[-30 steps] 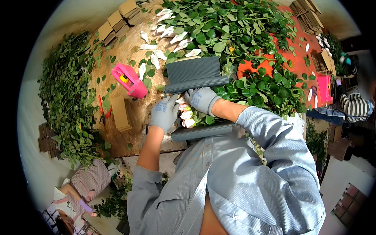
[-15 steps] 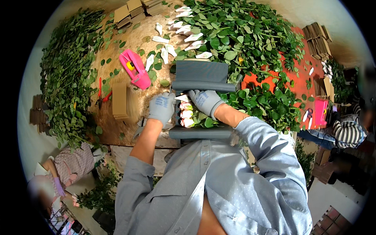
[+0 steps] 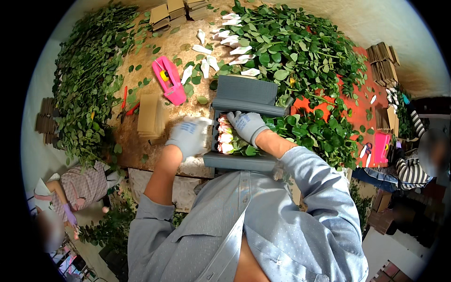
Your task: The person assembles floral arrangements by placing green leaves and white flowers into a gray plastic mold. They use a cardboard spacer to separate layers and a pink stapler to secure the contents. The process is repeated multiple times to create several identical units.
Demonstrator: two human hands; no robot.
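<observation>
Pale pink roses point(image 3: 226, 138) lie in a row, heads to the left, in a dark grey ribbed holder point(image 3: 246, 89) at the table's front edge. My right hand point(image 3: 247, 126), in a grey glove, is closed around the top rose just behind its head. Left of the holder, my gloved left hand point(image 3: 187, 135) is smeared by motion. At its fingertips shows a narrow white bud sleeve point(image 3: 205, 121), blurred. Similar white bud sleeves point(image 3: 205, 68) lie loose beyond the holder.
Leafy rose stems point(image 3: 291, 47) are heaped at the far right and far left. Left of my hands are a pink tape dispenser point(image 3: 174, 92), a cardboard stack point(image 3: 150, 115) and red-handled cutters point(image 3: 125, 98). Co-workers are at the left point(image 3: 84, 190) and right point(image 3: 408, 167) edges.
My left hand has moved left, away from the holder. The white sleeve at the top rose has come off, and that rose's pink head now shows. My right hand stays nearly in place.
</observation>
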